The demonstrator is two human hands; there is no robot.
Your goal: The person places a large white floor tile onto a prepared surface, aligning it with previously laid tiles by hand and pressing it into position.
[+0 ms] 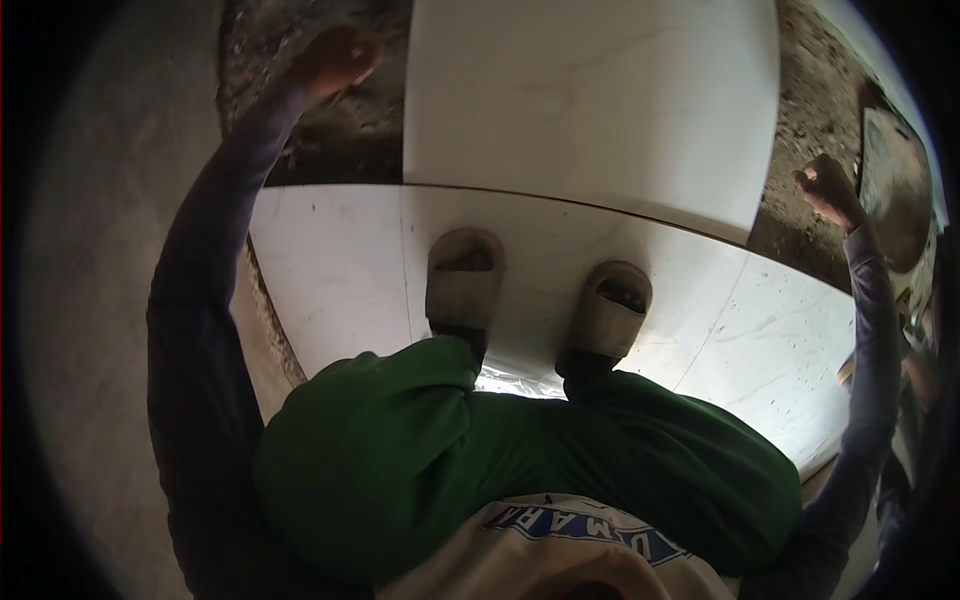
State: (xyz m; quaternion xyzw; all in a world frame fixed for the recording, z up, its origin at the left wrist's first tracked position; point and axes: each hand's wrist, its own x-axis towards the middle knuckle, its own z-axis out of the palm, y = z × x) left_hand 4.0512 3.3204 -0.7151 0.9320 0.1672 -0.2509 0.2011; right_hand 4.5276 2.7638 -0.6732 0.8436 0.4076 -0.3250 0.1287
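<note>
My left hand (340, 60) is curled into a fist at the upper left. It hangs over a dark strip of rough bed (345, 130), beside the left edge of a large white marbled tile (590, 100). At the right, my right hand (828, 192) is also closed, above the rough mortar or soil (800, 225) past the tile's right edge. Both hands look apart from the tile. Whatever the curled fingers may hold is hidden. My arms are spread wide around my knees.
My sandalled feet stand on a row of white tiles (330, 270) that meets the large tile along a dark joint. Grey floor (110, 300) lies at the left. A worn, flat greyish object (893, 190) and part of another person (915, 380) appear at the right rim.
</note>
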